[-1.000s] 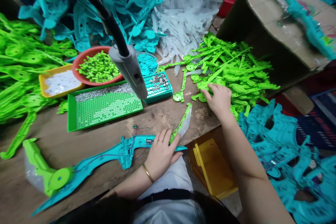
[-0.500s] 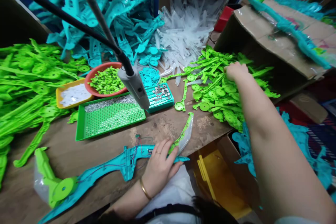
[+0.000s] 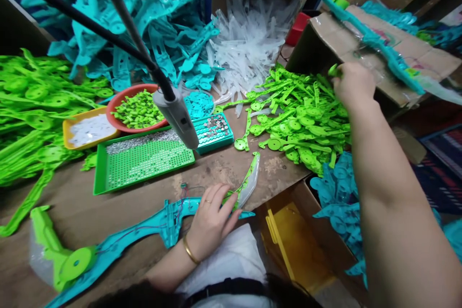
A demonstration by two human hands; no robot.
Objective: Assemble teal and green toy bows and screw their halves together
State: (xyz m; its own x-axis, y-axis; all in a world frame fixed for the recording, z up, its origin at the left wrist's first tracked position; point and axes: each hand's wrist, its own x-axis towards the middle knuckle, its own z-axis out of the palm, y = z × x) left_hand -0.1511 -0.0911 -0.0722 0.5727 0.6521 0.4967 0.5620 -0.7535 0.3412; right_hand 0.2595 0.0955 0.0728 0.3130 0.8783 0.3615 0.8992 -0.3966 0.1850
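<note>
My left hand [image 3: 211, 221] is closed over the right end of a long blue plastic toy-weapon half-shell [image 3: 135, 228] on the table. Thin wires and a small circuit board [image 3: 184, 186] lie along that shell. From under my left fingers a green arm with a clear blade [image 3: 249, 183] sticks out up and right. At the shell's left end sits another green piece with a round disc [image 3: 76, 262] and a clear blade. My right hand [image 3: 355, 84] is raised at the right edge of the green parts pile [image 3: 299, 120], closed on a green plastic part [image 3: 335, 71], mostly hidden by the hand.
An electric screwdriver [image 3: 176, 118] hangs over a green perforated tray [image 3: 144, 159] of screws. Beside it stand a teal tray [image 3: 214, 140], a red bowl [image 3: 137, 91] of small green pieces and a yellow tray [image 3: 90, 142]. Blue and clear parts heap behind; a cardboard box [image 3: 361, 43] stands right.
My right hand has moved right and up off the green pile, and a green part now shows in its fingers. My left hand stays on the blue shell. The view has shifted slightly.
</note>
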